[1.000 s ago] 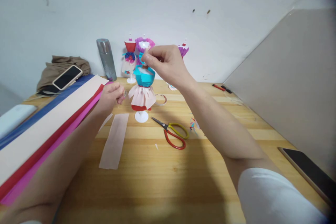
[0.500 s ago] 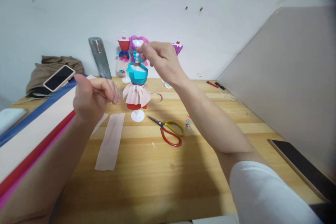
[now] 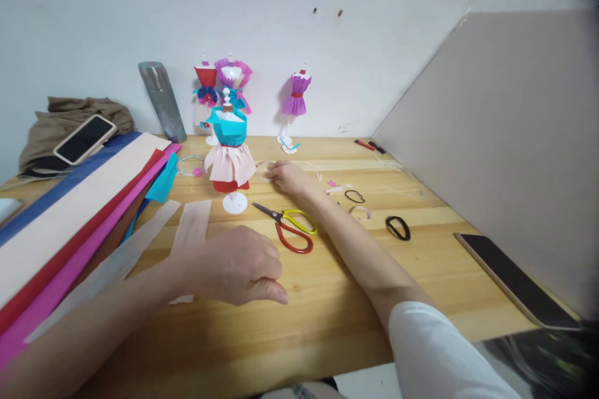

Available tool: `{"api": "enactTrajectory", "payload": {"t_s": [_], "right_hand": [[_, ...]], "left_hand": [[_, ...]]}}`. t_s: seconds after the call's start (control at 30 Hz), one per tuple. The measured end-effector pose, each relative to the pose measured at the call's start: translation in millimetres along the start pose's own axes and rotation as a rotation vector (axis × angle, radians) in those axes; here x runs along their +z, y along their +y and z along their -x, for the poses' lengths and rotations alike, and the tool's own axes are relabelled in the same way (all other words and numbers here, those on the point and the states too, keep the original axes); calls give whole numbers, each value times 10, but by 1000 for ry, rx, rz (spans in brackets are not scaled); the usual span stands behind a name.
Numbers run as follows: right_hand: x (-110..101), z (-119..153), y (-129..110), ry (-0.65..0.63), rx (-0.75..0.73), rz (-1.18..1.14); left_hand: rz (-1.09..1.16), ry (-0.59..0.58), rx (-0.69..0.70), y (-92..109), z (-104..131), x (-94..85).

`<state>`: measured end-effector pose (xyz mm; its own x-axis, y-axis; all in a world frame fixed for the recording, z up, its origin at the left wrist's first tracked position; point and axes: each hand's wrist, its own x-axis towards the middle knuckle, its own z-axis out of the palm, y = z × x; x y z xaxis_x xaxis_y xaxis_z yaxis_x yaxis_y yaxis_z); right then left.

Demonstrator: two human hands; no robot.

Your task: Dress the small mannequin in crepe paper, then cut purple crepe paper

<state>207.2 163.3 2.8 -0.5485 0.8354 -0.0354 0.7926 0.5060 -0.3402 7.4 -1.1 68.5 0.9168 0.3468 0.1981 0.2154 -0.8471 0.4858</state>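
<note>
right grip [image 3: 289, 178] at one ring [image 3: 264, 163], hold unclear, left grip [image 3: 243, 265] half-curled, contents hidden, four dressed mannequins [image 3: 229, 162]

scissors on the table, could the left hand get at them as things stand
Probably yes: the left hand is close by, nearest the red handle, and nothing lies over the scissors. The right forearm passes just right of the handles, so that side looks tighter.
</note>
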Motion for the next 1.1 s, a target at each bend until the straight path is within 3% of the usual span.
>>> {"api": "enactTrajectory", "payload": {"t_s": [0.13, 0.27, 0.4, 0.57, 0.7, 0.83, 1.0, 1.1], "right_hand": [[101, -33, 85, 221, 30, -127], [7, 12, 145, 327, 32, -321], [-147, 184, 151, 298, -25, -551], [-189, 491, 105, 246, -47, -760], [-188, 686, 64, 84, -126, -1124], [-219, 778, 50, -45, -178, -1300], [-244, 792, 76, 20, -170, -1307], [-246, 737, 102, 144, -121, -1189]], "left_hand": [[-32, -41, -16, -119, -30, 172], [89, 41, -242, -220, -56, 173], [245, 159, -439, -363, -71, 199], [324, 206, -503, -500, -62, 296], [381, 320, -608, -536, -75, 320], [490, 317, -689, -555, -92, 329], [485, 245, -642, -560, -62, 403], [490, 223, -597, -554, -47, 440]]}}
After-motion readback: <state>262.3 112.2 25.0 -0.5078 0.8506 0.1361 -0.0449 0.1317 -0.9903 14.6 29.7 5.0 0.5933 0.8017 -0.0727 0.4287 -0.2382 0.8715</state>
